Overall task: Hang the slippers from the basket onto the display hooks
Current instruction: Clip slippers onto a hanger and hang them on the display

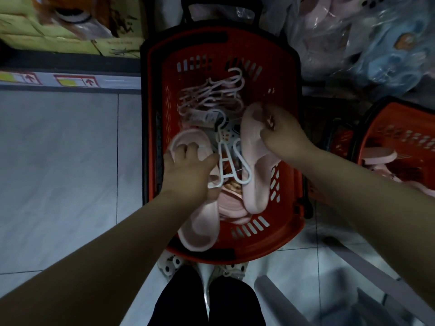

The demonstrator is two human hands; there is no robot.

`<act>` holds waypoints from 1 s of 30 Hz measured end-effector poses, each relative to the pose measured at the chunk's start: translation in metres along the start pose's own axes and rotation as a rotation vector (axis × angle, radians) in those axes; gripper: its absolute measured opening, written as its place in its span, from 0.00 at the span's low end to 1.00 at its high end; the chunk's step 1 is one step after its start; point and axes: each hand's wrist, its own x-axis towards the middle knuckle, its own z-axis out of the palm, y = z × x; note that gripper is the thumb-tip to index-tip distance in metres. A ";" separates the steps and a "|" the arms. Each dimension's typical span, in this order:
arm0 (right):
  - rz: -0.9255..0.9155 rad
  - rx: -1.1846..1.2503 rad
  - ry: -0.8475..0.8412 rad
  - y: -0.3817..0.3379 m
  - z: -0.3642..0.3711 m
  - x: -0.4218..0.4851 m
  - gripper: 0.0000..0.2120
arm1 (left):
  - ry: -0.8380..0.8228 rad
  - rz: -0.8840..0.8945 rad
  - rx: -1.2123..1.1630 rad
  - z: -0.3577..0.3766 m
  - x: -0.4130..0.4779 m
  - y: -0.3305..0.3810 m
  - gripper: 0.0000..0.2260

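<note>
Pink slippers [255,184] run lengthwise in the basket [270,249], toes away.

Reaching into the basket, the left grip [188,170] covers the strap and midsection of one pink slipper [202,229], while the right grip [282,135] hides the upper side of a second slipper [255,184]. Beneath a white hanger [222,156], the items low in the red basket [270,250] cannot be made out. Pink hangers [211,97] lie too tangled to count. A second basket [400,135] is cut by the right edge; shelf labels [77,81] are blurred beyond reading.
</note>
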 end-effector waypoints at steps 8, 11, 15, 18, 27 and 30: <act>0.143 -0.421 -0.635 0.008 -0.014 0.014 0.54 | 0.034 0.108 -0.081 0.000 -0.004 -0.011 0.31; 0.058 -0.565 -0.683 0.009 -0.019 0.016 0.59 | 0.051 0.155 -0.113 -0.005 -0.011 -0.018 0.32; -0.028 -0.428 -0.487 0.009 -0.016 0.012 0.53 | 0.099 0.237 -0.122 -0.013 -0.019 -0.019 0.30; -0.041 -0.343 -0.381 0.000 -0.012 0.013 0.49 | 0.109 0.228 -0.103 -0.017 -0.022 -0.019 0.28; -0.001 -0.524 -0.292 -0.024 -0.011 0.037 0.33 | 0.203 0.272 -0.122 -0.022 -0.023 -0.030 0.27; -0.077 -0.453 -0.322 -0.030 -0.004 0.039 0.28 | 0.217 0.258 -0.124 -0.021 -0.027 -0.028 0.27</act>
